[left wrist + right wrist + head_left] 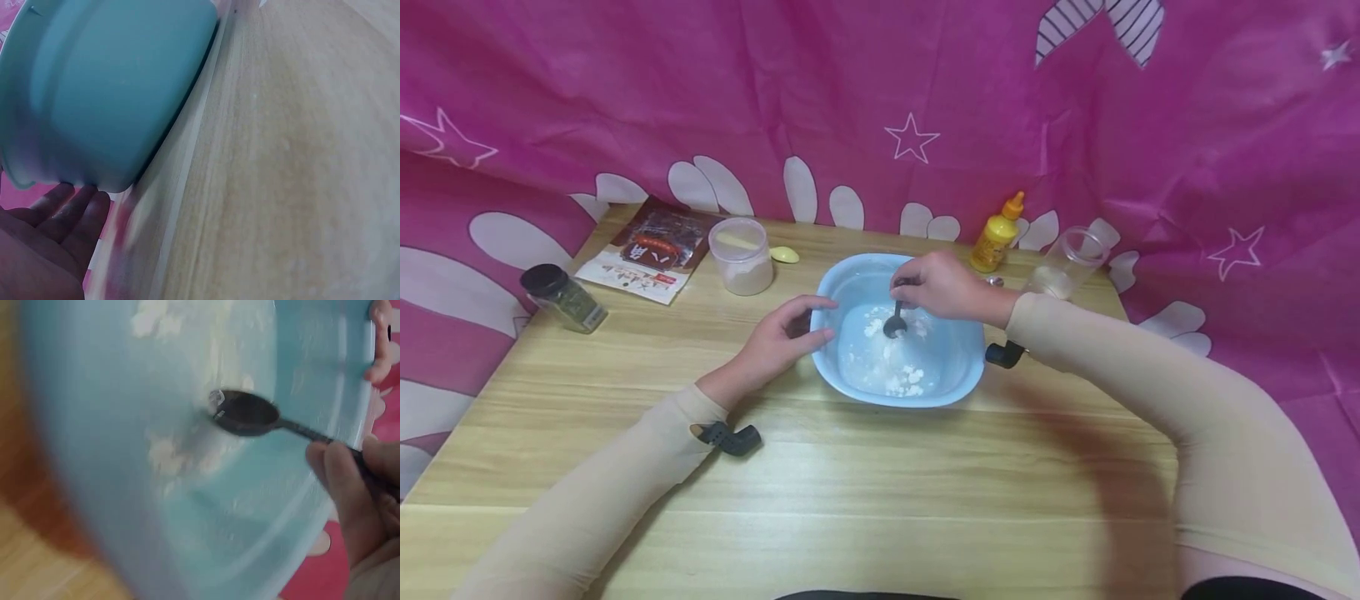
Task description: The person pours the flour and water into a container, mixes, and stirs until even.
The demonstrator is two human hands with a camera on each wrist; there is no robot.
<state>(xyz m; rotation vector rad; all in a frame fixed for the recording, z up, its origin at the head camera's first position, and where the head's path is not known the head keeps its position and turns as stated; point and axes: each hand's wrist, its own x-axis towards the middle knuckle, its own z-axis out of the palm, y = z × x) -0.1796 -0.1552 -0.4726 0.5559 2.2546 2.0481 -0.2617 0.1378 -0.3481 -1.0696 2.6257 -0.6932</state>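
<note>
A light-blue plastic basin [850,389] holds white powder clumps [904,381] in what looks like shallow water. My right hand [943,287] pinches the handle of a small black spoon [247,414] between thumb and fingers. The spoon's bowl points down over the clumps near the middle of the basin, with a wet glint at its tip. My left hand [778,337] holds the basin's left side, thumb and forefinger over the rim. In the left wrist view, its other fingers [84,215] touch the outer wall.
Left on the wooden table [850,492] are a black-lidded jar [565,298], a brown-and-white food packet [651,250], a tub of white powder [742,258] and a yellow spoon [785,255]. A yellow squeeze bottle [997,235] and a clear container [1070,260] stand back right. Behind hangs a pink curtain [850,100].
</note>
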